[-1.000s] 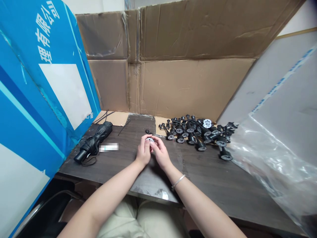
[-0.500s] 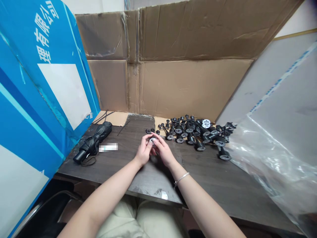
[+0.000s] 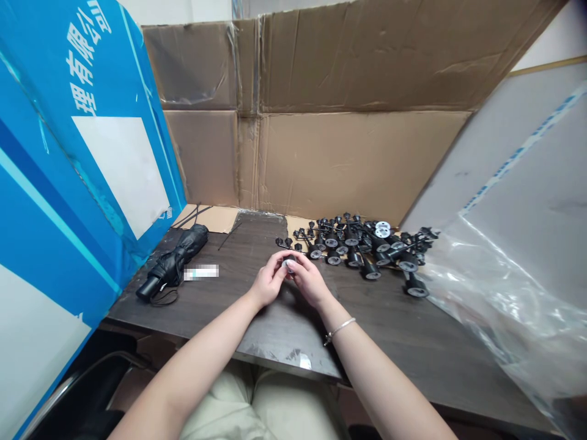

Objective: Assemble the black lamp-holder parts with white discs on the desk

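Both hands meet over the middle of the table around a small black part with a pale round end (image 3: 288, 263). My left hand (image 3: 266, 285) wraps its fingers about the left side of it. From the right, my right hand (image 3: 312, 283) closes on the same part, thumb near the pale disc. Small black knobs (image 3: 287, 244) on thin stems show just beyond the fingertips; whether they join the held part I cannot tell. Right of the hands lies a pile of similar black parts (image 3: 352, 259), with cup-like bodies, pale round ends and thin stems.
A folded black umbrella (image 3: 177, 260) lies at the left, beside a blurred-out white strip (image 3: 202, 272). Cardboard (image 3: 358, 165) walls the back, a blue panel (image 3: 151, 140) the left. Clear plastic sheeting (image 3: 495, 305) hangs over the right side of the dark table (image 3: 270, 336).
Both hands have shifted slightly right with the held part. Its pale end now shows tilted, with more of the black body visible, and the fingers have closed further around it.
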A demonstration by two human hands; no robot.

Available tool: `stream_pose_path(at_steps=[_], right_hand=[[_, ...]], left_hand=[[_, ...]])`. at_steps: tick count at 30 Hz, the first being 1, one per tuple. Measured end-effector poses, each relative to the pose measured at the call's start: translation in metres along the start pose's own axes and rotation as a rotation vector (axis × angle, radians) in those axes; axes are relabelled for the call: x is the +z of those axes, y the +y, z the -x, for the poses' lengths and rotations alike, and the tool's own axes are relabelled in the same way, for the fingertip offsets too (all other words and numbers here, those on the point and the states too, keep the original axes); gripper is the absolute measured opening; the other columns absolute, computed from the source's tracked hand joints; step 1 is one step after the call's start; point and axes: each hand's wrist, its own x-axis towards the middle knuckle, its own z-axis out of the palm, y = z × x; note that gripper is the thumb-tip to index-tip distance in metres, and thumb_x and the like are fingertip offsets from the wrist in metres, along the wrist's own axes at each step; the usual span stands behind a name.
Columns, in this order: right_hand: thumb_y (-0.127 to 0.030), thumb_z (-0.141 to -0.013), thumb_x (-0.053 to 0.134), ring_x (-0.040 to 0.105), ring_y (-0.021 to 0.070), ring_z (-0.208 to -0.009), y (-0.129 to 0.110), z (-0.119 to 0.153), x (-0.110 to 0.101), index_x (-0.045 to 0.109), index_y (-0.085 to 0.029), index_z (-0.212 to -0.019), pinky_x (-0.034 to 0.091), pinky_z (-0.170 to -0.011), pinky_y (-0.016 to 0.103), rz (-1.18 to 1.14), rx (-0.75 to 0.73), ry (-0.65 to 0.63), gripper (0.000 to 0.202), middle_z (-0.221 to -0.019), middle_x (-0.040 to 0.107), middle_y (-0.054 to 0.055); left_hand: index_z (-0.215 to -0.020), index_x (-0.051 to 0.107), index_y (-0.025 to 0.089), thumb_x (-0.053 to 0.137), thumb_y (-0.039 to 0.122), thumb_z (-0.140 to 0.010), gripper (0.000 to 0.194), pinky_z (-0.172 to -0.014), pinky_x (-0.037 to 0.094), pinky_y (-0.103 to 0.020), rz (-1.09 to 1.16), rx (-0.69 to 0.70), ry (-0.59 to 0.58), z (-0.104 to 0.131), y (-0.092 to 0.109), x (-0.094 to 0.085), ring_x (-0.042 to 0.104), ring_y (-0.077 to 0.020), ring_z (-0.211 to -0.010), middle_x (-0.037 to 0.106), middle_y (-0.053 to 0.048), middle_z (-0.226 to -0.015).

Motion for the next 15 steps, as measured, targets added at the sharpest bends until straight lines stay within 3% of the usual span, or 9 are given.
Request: stream_pose_path(at_steps=[4,9,15], right_hand=[[-0.030,-0.062,0.067,0.052,0.0146,-0.077,-0.003,0.001,-0.001,0.064,-0.024,-0.094,0.043,-0.062,0.025,0.030,0.027,-0.002,0.033,-0.093,0.060,0.001],[-0.029,-0.058,0.069,0.052,0.0141,-0.068,-0.001,-0.002,-0.004,0.066,-0.021,-0.085,0.042,-0.059,0.025,0.086,0.001,0.062,0.028,-0.078,0.062,0.001],[-0.027,-0.060,0.068,0.055,0.0160,-0.077,0.002,-0.002,-0.007,0.067,-0.022,-0.085,0.044,-0.071,0.030,0.124,-0.095,0.028,0.025,-0.086,0.064,0.001]], left_hand=[[-0.121,0.044,0.022,0.040,0.033,-0.087,0.036,-0.081,0.051,-0.033,-0.102,0.000,-0.007,0.001,-0.003,-0.003,0.061,-0.0172,-0.089,0.055,-0.008,-0.118],[-0.121,0.046,0.022,0.041,0.028,-0.087,0.035,-0.092,0.044,-0.035,-0.146,0.040,-0.025,0.000,0.003,-0.003,0.052,-0.0193,-0.109,0.052,-0.007,-0.124],[-0.115,0.050,0.020,0.044,0.026,-0.085,0.031,-0.091,0.046,-0.034,-0.109,0.083,0.007,0.000,0.010,-0.001,0.055,-0.0190,-0.105,0.056,-0.009,-0.119]])
